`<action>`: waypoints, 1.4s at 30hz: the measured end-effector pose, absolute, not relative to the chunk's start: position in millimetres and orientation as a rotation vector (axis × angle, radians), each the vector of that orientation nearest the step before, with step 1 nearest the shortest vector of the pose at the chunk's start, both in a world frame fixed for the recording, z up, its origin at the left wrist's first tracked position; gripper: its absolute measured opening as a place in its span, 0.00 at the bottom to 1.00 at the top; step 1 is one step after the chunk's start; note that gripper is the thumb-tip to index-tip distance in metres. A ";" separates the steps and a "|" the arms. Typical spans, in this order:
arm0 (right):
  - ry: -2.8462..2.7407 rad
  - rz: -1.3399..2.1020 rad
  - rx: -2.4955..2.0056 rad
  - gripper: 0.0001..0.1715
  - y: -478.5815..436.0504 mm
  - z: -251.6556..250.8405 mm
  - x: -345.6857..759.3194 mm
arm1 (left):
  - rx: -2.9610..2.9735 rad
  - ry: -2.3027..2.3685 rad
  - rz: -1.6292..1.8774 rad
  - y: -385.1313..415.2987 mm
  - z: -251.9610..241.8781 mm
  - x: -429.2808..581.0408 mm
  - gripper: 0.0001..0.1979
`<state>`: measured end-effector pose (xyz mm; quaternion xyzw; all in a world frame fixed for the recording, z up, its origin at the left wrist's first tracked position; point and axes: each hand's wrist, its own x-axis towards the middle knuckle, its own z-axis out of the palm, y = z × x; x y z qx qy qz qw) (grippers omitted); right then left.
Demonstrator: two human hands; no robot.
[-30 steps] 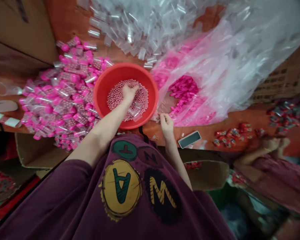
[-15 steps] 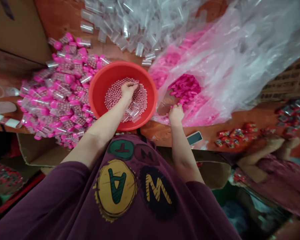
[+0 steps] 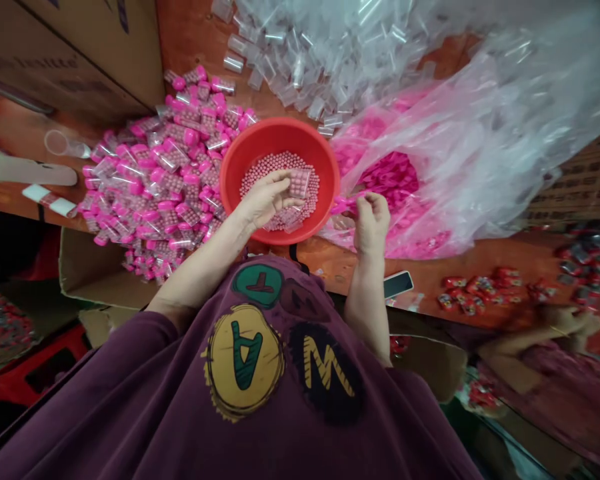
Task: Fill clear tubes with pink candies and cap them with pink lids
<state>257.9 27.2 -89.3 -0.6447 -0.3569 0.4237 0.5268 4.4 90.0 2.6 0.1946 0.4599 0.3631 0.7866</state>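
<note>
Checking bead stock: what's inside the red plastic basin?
Heaped pink beads and a clear plastic tube at their near edge; the left hand holds a bead-filled tube above them. The bottom of the red plastic basin under the heap is covered.

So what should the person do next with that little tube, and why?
Probably press a pink cap onto the clear plastic tube in the left hand. It looks full of pink beads and seems uncapped, the right hand is beside the loose pink caps, and capped tubes lie piled nearby.

Glossy plastic basin [image 3: 280, 131], clear plastic vials [image 3: 290, 80], matt cloth shirt [image 3: 130, 400].
</note>
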 end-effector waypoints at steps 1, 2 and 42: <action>-0.901 0.985 -1.560 0.17 27.3 -79.1 251.8 | 0.422 0.980 0.788 84.9 9.6 2.8 0.09; -0.921 0.963 -1.563 0.15 26.5 -69.5 246.8 | 0.426 0.968 0.794 80.3 15.7 1.1 0.09; -0.787 1.196 -1.004 0.26 13.1 21.5 135.1 | 0.510 0.874 0.778 23.1 35.3 -19.2 0.15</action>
